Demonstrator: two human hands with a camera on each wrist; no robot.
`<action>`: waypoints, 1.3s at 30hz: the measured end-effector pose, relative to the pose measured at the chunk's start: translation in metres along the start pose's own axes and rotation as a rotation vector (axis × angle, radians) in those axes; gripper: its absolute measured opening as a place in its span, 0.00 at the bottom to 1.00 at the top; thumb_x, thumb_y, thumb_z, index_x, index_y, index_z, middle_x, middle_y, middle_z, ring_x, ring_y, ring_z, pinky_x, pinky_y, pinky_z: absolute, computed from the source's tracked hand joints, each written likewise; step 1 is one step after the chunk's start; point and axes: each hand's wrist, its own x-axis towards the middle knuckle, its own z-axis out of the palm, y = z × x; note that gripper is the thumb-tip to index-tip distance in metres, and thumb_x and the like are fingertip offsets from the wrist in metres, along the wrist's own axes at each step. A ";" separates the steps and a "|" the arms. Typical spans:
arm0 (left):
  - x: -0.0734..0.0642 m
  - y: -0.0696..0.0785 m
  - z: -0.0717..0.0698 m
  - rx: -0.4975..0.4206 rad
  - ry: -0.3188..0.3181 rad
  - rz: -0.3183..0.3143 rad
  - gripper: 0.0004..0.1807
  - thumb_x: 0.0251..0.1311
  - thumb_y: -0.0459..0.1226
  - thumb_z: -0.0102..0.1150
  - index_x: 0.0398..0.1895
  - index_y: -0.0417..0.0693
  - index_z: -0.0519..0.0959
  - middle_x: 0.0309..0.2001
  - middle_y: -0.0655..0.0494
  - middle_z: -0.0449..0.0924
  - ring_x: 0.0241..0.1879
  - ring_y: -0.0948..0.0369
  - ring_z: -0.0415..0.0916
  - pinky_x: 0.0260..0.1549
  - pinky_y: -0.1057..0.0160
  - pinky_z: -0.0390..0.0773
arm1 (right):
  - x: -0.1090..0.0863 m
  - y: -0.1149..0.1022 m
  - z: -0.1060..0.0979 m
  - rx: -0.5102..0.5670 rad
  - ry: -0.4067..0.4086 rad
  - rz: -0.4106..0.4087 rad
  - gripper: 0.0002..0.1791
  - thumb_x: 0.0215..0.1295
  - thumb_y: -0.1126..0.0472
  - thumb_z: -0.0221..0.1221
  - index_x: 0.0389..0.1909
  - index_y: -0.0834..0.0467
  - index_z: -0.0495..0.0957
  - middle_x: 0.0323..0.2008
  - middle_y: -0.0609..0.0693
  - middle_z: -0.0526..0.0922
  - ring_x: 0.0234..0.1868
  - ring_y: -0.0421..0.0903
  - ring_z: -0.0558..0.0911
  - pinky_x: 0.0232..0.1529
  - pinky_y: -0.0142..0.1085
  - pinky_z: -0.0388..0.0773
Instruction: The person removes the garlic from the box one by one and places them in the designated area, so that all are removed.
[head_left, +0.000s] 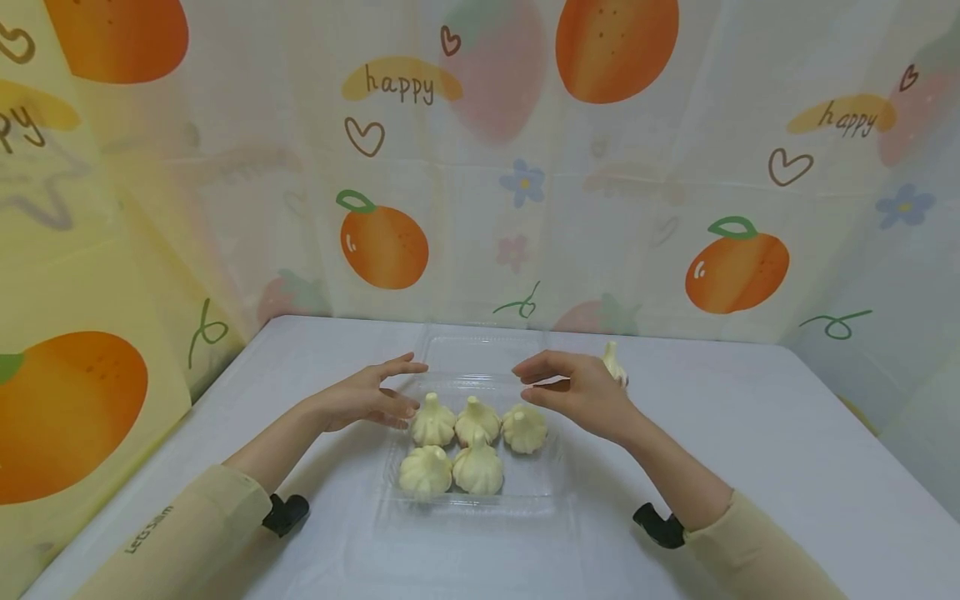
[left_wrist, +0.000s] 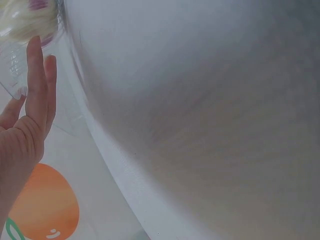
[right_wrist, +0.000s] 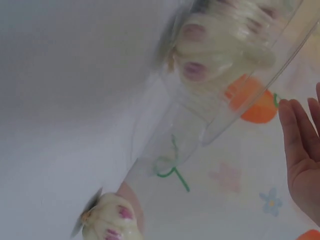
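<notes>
Several white garlic bulbs (head_left: 477, 471) sit in two rows inside a clear plastic box (head_left: 534, 477), whose front right part holds none. My left hand (head_left: 367, 398) is at the box's left side, fingers extended toward the rear left corner; in the left wrist view its fingertips come close under a bulb (left_wrist: 27, 22). Above the box's rear right corner is my right hand (head_left: 581, 392), its fingers nearly straight with nothing between them. Another garlic bulb (head_left: 613, 364) lies on the table behind the right hand, partly hidden by it.
The clear lid (head_left: 483, 348) stands raised behind the box. A white-covered table (head_left: 720, 433) carries everything, and a fruit-print curtain (head_left: 600, 183) hangs along its back and left sides. Black wrist cameras (head_left: 660, 527) sit at both sleeves.
</notes>
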 end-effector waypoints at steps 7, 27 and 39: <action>-0.001 0.000 0.000 -0.008 0.000 0.012 0.44 0.61 0.34 0.64 0.78 0.44 0.53 0.81 0.52 0.24 0.65 0.44 0.71 0.54 0.53 0.85 | -0.002 -0.005 0.013 0.020 -0.043 -0.040 0.13 0.63 0.59 0.66 0.49 0.51 0.83 0.49 0.51 0.86 0.53 0.51 0.85 0.50 0.29 0.85; -0.001 0.001 0.001 -0.004 0.010 -0.007 0.44 0.61 0.34 0.64 0.78 0.44 0.53 0.81 0.51 0.25 0.64 0.46 0.73 0.53 0.54 0.85 | -0.004 -0.011 0.047 0.033 -0.194 -0.090 0.16 0.63 0.64 0.65 0.51 0.61 0.81 0.53 0.58 0.85 0.52 0.51 0.85 0.49 0.30 0.85; -0.001 0.000 0.000 -0.003 0.004 0.003 0.43 0.62 0.34 0.62 0.78 0.43 0.53 0.81 0.51 0.24 0.64 0.46 0.72 0.54 0.54 0.85 | -0.005 -0.010 0.057 0.012 -0.246 -0.056 0.17 0.63 0.63 0.65 0.53 0.61 0.80 0.53 0.57 0.85 0.54 0.51 0.84 0.51 0.28 0.84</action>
